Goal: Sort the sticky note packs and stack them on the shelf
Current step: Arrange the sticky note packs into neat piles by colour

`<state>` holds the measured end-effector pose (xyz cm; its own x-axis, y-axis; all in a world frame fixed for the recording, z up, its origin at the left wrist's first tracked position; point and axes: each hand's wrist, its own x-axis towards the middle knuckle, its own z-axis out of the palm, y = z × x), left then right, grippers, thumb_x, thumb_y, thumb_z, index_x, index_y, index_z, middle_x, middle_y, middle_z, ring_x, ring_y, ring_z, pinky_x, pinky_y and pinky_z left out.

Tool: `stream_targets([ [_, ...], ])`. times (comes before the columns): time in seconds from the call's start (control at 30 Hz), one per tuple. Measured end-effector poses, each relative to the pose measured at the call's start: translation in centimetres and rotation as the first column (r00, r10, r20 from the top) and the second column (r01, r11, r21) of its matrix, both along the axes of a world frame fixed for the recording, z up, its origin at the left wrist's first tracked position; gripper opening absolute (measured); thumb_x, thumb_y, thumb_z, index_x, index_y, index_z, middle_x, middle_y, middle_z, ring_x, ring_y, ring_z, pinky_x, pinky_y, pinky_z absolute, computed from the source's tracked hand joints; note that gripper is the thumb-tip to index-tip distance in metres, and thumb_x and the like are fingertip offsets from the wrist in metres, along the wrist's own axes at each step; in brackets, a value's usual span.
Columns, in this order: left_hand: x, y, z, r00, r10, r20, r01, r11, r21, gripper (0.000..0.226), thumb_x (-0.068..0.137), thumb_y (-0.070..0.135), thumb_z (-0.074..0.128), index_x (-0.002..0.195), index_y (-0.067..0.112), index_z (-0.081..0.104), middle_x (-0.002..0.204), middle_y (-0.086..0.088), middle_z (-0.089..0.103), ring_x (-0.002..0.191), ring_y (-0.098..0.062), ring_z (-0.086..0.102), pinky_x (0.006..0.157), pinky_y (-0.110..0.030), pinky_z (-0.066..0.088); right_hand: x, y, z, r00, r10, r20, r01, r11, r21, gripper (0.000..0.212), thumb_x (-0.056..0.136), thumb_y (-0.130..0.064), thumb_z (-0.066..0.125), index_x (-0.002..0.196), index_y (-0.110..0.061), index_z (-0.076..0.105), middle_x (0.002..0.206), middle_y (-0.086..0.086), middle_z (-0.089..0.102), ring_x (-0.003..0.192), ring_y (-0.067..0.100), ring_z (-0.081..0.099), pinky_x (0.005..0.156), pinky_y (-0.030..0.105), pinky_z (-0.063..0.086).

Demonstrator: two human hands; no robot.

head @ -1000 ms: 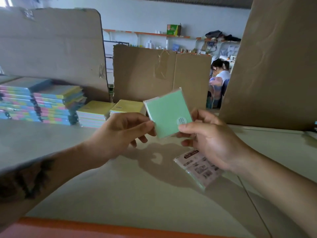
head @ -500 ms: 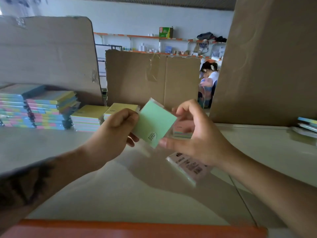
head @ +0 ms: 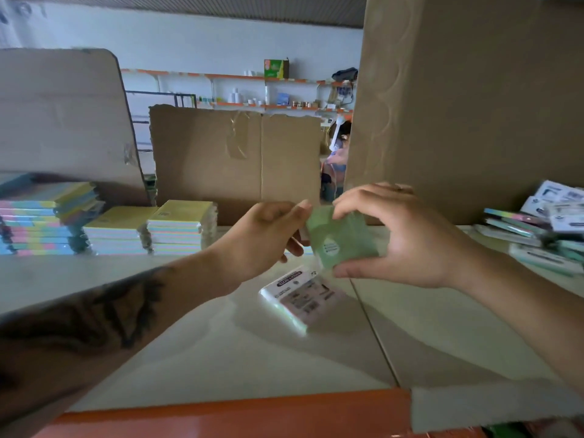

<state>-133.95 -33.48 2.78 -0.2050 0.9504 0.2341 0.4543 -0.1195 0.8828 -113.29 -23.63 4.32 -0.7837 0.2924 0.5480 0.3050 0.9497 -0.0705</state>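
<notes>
The green sticky note pack (head: 339,245) hangs between both hands, the left hand (head: 262,238) pinching its left corner, the right hand (head: 404,235) gripping top and bottom. The sorted stacks (head: 177,227) lie leftward, nearer the left hand

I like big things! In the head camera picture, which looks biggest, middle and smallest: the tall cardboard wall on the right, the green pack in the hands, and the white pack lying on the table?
1. Cardboard wall, biggest by far.
2. and 3. Green pack and white pack look alike; the hands cover part of the green one, so no ranking.
</notes>
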Motion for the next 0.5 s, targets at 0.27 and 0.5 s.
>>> stream_targets([
  [0.27,0.1,-0.8,-3.9,0.803,-0.108,-0.586,0.022,0.988,-0.151,0.076,0.075,0.091,0.042,0.136,0.046,0.051,0.137,0.021,0.054,0.121,-0.004,0.053,0.105,-0.032,0.044,1.5,8.4,-2.2,0.915,-0.288,0.281,0.363,0.894,-0.264,0.079,0.052,-0.092,0.065,0.123,-0.058,0.053,0.128,-0.019,0.058,0.120,0.015,0.056,0.105,0.043,0.046],
  [0.5,0.2,-0.8,-4.5,0.653,-0.165,-0.739,0.005,0.977,-0.213,0.090,0.064,0.096,0.028,0.138,0.048,0.044,0.140,0.022,0.049,0.129,-0.009,0.047,0.110,-0.036,0.039,1.7,9.7,-4.1,0.895,-0.275,0.353,0.412,0.814,-0.411,0.057,0.074,-0.074,0.068,0.125,-0.048,0.062,0.144,-0.011,0.053,0.132,0.015,0.049,0.113,0.042,0.040],
])
